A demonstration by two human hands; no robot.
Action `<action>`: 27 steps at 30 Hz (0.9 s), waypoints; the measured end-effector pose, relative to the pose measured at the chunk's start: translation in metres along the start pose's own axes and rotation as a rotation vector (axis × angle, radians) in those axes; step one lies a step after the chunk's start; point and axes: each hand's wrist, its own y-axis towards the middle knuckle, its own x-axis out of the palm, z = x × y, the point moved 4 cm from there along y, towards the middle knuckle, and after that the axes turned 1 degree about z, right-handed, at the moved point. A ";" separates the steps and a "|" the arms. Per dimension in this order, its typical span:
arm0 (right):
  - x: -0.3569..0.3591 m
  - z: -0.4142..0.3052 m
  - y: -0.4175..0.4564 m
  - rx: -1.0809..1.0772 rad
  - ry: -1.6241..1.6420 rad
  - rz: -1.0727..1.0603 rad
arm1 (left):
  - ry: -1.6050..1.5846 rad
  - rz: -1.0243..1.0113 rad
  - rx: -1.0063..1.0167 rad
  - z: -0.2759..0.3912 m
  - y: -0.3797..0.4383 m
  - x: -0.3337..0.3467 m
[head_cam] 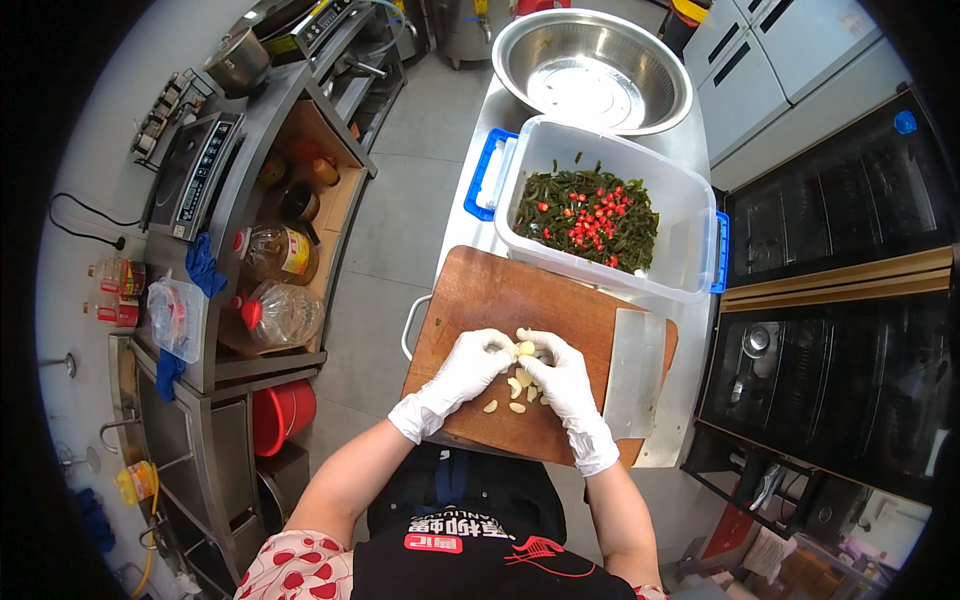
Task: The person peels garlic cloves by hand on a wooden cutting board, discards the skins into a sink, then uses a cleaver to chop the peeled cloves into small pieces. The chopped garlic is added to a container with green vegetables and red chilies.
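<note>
Both my hands wear white gloves and meet above a brown wooden cutting board [517, 289]. Between the fingertips of my left hand [476, 364] and my right hand [556, 367] is a pale garlic clove [526, 348]. The right thumb and fingers pinch it while the left fingertips touch its near side. Several loose garlic cloves [516, 387] lie on the board just below, some partly covered by my right hand. A wide cleaver blade [634, 375] rests flat along the board's right side.
Beyond the board stands a clear plastic bin [686, 225] with blue handles, holding dark green seaweed strips [547, 199] and chopped red chili [596, 217]. A large steel basin [517, 52] sits behind it on the steel table [465, 232]. Shelving with oil jugs [281, 255] is at left.
</note>
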 end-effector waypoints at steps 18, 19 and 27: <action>-0.006 0.001 -0.004 0.116 0.566 -0.131 | 0.034 0.139 0.132 0.021 -0.010 0.003; -0.005 0.001 -0.004 0.113 0.591 -0.146 | 0.048 0.156 0.152 0.021 -0.011 0.002; -0.006 -0.007 -0.008 0.068 0.506 -0.233 | 0.015 0.407 0.240 0.010 -0.041 -0.048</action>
